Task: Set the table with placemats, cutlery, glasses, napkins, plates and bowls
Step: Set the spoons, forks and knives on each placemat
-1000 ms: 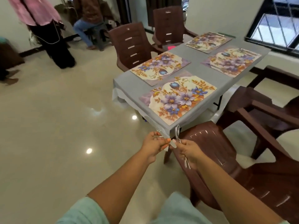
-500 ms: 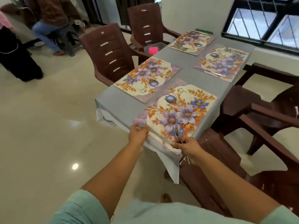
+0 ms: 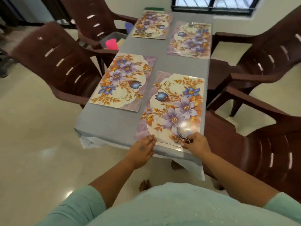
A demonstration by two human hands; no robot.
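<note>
With the left hand [image 3: 142, 150] flat, pinning the near placemat [image 3: 175, 110] at six o'clock, the right hand [image 3: 196, 145], pinching cutlery [image 3: 183, 136], should lay it gently along the mat's edge.

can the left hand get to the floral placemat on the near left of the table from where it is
Probably yes. The left hand lies flat at the near edge of the grey-clothed table; only bare cloth lies between it and the near-left floral placemat. The right hand, gripping thin metal cutlery, sits aside.
</note>
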